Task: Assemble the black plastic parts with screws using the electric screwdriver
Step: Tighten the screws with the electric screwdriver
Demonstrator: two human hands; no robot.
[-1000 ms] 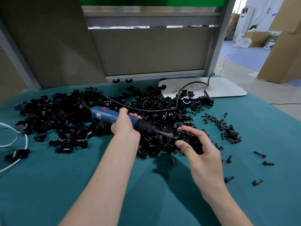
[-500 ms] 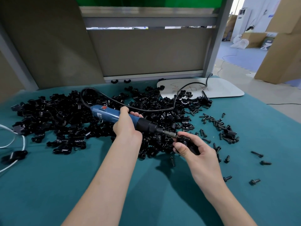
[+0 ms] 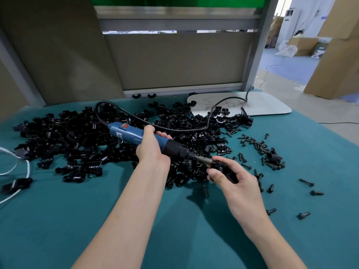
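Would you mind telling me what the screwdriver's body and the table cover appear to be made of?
The screwdriver body looks like hard moulded plastic: blue, with a slight sheen and a stuck-on label. The table cover is probably cloth: teal, matte and without glare, though its weave is too fine to tell.

Glossy black plastic parts (image 3: 77,140) on matt teal cloth (image 3: 58,220)

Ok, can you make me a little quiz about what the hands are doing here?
1. True or false: the left hand grips the blue screwdriver.
2. What does the right hand hold? A) a black part B) a hammer C) nothing
3. Fill in: the loose screws lie to the ___ of the big pile of black parts.
Key: 1 true; 2 A; 3 right.
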